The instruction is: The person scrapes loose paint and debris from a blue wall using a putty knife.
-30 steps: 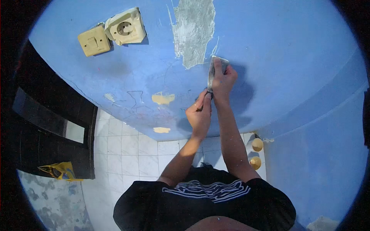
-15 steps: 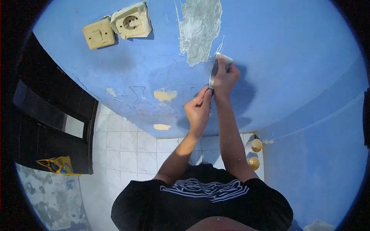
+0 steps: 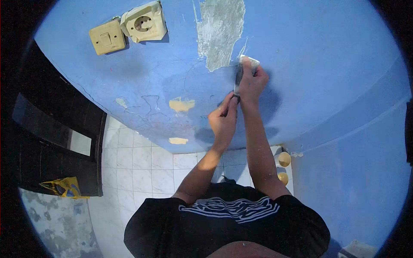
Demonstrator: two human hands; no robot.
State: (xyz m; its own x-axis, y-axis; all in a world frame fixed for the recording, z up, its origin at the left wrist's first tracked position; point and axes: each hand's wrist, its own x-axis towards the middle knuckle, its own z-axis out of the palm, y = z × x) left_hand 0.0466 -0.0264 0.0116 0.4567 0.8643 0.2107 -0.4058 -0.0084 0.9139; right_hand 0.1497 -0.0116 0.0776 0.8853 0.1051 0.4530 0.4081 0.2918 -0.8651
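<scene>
A putty knife point(image 3: 238, 78) is held against the blue wall point(image 3: 309, 56), its pale, wide end up, just below and right of a bare grey patch point(image 3: 221, 34). My left hand point(image 3: 223, 122) is closed round its dark handle at the bottom. My right hand point(image 3: 253, 86) is closed on the upper blade, with a finger laid along it near the tip. Thin scratches point(image 3: 243, 46) run up the paint above the tip. My fingers hide part of the blade and handle.
A light switch point(image 3: 107, 38) and a loose-looking power socket point(image 3: 144, 23) are at upper left. Cream patches point(image 3: 181, 105) mark the lower wall. Two round yellowish containers point(image 3: 284, 159) stand on the white tiled floor point(image 3: 142, 172). A yellow bag point(image 3: 69, 187) lies by the dark door frame.
Both hands remain on the putty knife, which has tilted a little more upright. More of its pale tip shows. The whole view has shifted slightly.
</scene>
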